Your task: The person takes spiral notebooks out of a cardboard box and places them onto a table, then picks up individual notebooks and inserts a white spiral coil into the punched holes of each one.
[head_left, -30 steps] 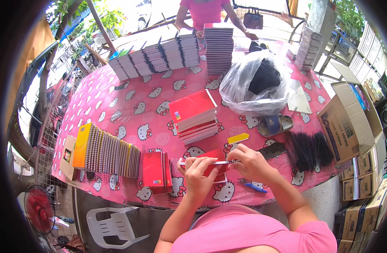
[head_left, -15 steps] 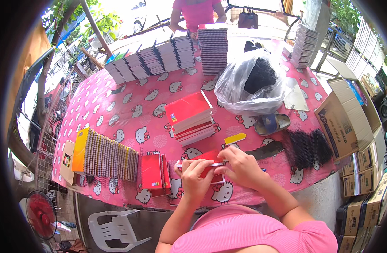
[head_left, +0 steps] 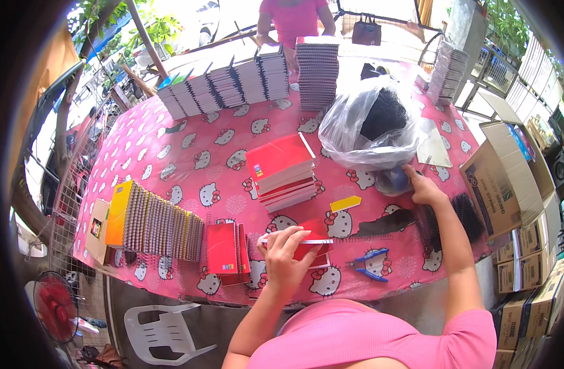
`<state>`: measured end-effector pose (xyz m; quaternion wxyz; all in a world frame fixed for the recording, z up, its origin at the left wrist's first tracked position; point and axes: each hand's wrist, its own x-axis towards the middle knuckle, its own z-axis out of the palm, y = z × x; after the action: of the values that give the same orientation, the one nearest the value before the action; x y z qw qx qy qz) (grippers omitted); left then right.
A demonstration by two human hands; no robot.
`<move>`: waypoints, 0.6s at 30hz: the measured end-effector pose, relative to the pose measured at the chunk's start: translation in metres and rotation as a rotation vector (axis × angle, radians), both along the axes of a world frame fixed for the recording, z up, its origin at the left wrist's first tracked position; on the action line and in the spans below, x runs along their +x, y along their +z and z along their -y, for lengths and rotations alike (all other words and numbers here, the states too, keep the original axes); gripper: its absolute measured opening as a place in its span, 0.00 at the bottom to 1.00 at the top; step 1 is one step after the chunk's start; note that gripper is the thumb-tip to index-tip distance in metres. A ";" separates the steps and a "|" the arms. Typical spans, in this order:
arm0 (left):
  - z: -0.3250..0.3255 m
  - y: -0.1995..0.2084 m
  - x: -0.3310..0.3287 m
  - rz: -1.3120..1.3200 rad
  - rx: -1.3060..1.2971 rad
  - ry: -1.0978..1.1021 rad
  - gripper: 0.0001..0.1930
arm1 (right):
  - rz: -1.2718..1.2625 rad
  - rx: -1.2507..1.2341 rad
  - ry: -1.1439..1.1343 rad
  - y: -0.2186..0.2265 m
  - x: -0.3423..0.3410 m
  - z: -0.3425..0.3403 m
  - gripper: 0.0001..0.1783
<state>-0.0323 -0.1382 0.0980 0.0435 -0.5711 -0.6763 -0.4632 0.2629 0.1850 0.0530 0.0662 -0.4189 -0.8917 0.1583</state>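
- Stack of red-covered notebooks (head_left: 283, 172) mid-counter (head_left: 189, 154); clear plastic bag (head_left: 368, 132) right of it.
- Left hand (head_left: 286, 258) pinches thin red notebook (head_left: 306, 243), just below stack.
- Right hand (head_left: 424, 189) fingers curled at bag's base, grip unclear; blue pliers (head_left: 369, 265) near notebook.

Pink patterned table (head_left: 189, 138): notebook stacks (head_left: 282, 172), plastic bag (head_left: 368, 132), pliers (head_left: 369, 265)

Your right hand (head_left: 424, 189) has left the red notebook (head_left: 306, 245) and reached out to the table's right side, beside the clear plastic bag (head_left: 363, 138); your left hand (head_left: 286, 258) alone now holds it.
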 end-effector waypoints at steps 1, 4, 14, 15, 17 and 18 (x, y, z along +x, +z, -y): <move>0.002 -0.001 -0.003 -0.021 -0.001 0.012 0.18 | 0.087 -0.013 -0.079 -0.001 -0.009 0.002 0.40; 0.004 -0.002 -0.006 -0.049 -0.064 0.016 0.17 | 0.070 0.165 -0.115 -0.023 -0.006 0.002 0.43; 0.005 -0.011 -0.005 -0.004 -0.065 -0.006 0.15 | -1.224 -0.785 0.039 0.021 -0.072 0.095 0.36; 0.002 -0.007 -0.004 -0.009 -0.059 -0.018 0.15 | -1.014 -0.653 0.051 0.020 -0.085 0.104 0.35; -0.003 -0.004 -0.001 -0.007 -0.029 -0.023 0.15 | -0.594 -0.367 0.091 0.027 -0.106 0.106 0.32; -0.003 -0.006 -0.002 0.018 -0.031 -0.021 0.15 | -0.911 -0.602 0.198 0.020 -0.105 0.102 0.30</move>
<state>-0.0344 -0.1347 0.0919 0.0237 -0.5745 -0.6778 -0.4583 0.1581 0.0831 0.0729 0.3074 -0.2229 -0.7233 0.5768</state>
